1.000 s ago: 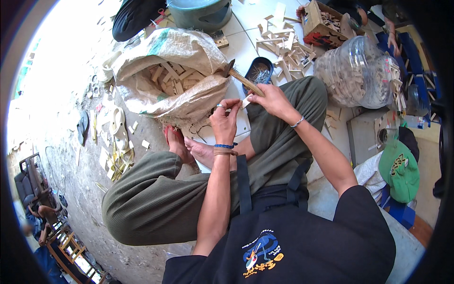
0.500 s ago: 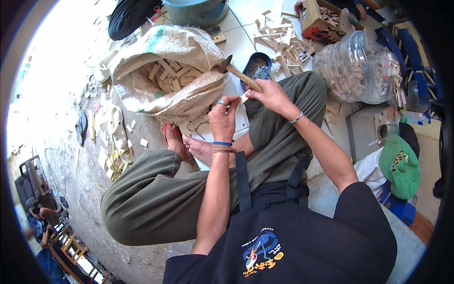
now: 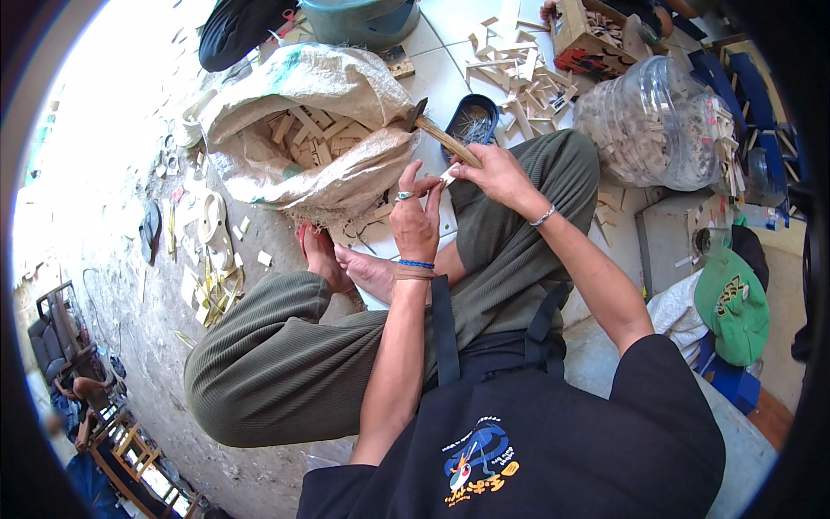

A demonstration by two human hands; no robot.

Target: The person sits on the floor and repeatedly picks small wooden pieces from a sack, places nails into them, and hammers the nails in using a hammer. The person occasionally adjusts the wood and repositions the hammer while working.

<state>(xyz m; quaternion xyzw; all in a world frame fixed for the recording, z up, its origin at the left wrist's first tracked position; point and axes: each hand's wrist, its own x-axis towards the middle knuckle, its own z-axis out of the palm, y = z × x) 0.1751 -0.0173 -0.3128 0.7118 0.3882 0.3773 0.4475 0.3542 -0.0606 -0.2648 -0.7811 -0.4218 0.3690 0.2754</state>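
Observation:
My right hand (image 3: pixel 497 177) is closed round the wooden handle of a hammer (image 3: pixel 445 141), its dark metal head up and to the left. The same hand's fingertips also pinch a small pale wooden piece (image 3: pixel 449 176). My left hand (image 3: pixel 416 216) meets the near end of that piece with thumb and a finger pressed together, while another finger points up. Whether a nail is between those fingertips is too small to tell. Just beyond the hands stands a dark blue tub (image 3: pixel 473 121) holding thin nails. To its left, an open woven sack (image 3: pixel 346 82) holds many pale wooden pieces.
Loose wooden strips (image 3: pixel 521 73) lie piled on white tiles beyond the tub. A large clear plastic container (image 3: pixel 644 130) sits right of my knee, near a wooden box (image 3: pixel 581 43) of small pieces. A green cap (image 3: pixel 731 307) is far right. Sandals (image 3: pixel 213 227) and scraps litter the left floor.
My left hand has shifted slightly to the right, and one of its fingers has lifted from the pinch to point upward. My right hand, with hammer and wooden piece, is nearly unmoved.

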